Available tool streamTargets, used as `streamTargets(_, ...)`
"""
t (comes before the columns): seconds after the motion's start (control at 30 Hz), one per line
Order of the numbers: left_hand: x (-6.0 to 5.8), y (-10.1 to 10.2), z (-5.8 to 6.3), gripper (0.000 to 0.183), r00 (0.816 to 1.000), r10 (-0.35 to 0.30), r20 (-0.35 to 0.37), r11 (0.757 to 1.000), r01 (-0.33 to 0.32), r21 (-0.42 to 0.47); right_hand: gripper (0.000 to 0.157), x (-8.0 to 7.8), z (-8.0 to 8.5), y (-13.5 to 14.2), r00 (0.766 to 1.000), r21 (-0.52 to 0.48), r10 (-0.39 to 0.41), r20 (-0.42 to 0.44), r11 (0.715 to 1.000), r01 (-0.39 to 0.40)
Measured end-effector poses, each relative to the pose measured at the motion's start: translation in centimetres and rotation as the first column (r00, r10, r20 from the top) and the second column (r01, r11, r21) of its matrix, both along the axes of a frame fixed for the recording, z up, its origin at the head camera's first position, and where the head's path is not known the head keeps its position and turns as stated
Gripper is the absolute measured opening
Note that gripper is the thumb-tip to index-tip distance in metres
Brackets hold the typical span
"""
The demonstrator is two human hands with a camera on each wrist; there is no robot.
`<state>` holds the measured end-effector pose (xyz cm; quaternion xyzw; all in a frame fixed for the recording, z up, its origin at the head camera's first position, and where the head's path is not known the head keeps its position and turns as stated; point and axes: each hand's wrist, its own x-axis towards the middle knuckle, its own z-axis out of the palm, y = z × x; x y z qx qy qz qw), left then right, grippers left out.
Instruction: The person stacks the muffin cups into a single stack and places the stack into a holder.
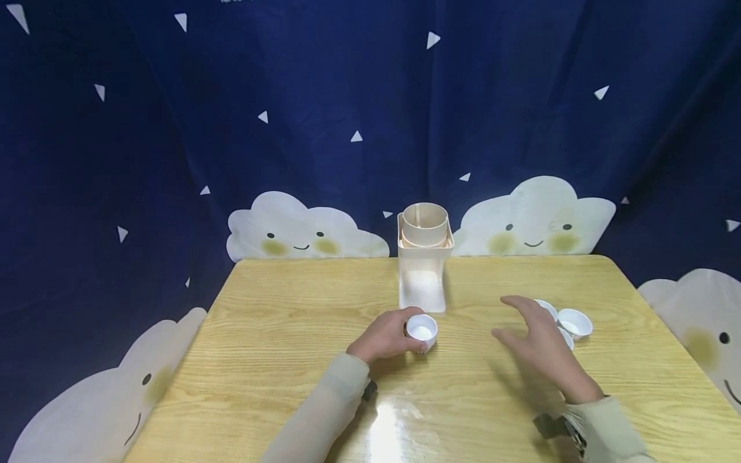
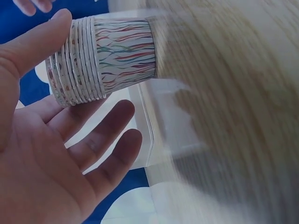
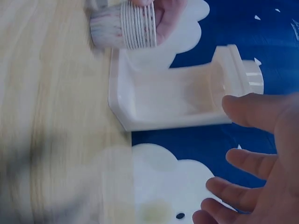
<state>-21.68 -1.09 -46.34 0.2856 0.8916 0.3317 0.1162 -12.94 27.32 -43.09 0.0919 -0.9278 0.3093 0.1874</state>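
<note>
A stack of paper cups (image 1: 422, 329) with colored wavy stripes (image 2: 126, 53) stands in front of the dispenser. My left hand (image 1: 390, 335) grips it by the rims, thumb on one side and fingers on the other. The cream-colored cup dispenser (image 1: 425, 257), an upright holder with a round tube on top, stands at the table's far edge. My right hand (image 1: 538, 344) hovers over the table to the right, thumb and fingers spread, holding nothing. Just beyond it sit several loose white cups (image 1: 575, 323), partly hidden by that hand.
The wooden table (image 1: 289, 321) reaches back to a dark blue curtain (image 1: 324, 77) with clouds and white triangles. Light glares off the table's front part.
</note>
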Motion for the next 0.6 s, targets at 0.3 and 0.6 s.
streamTargets(0.3,0.0,0.0,0.2,0.063,1.0,-0.019,-0.009,1.0,0.019,-0.019,0.061,0.5,0.3,3.7,0.991,0.039,-0.124,0.053,0.992,0.122)
streamTargets(0.6,-0.2,0.0,-0.1,0.059,1.0,-0.022,-0.01,1.0,0.022,-0.017,0.074,1.0,-0.8,5.9,0.946,0.119,-0.252,0.205,0.965,0.232)
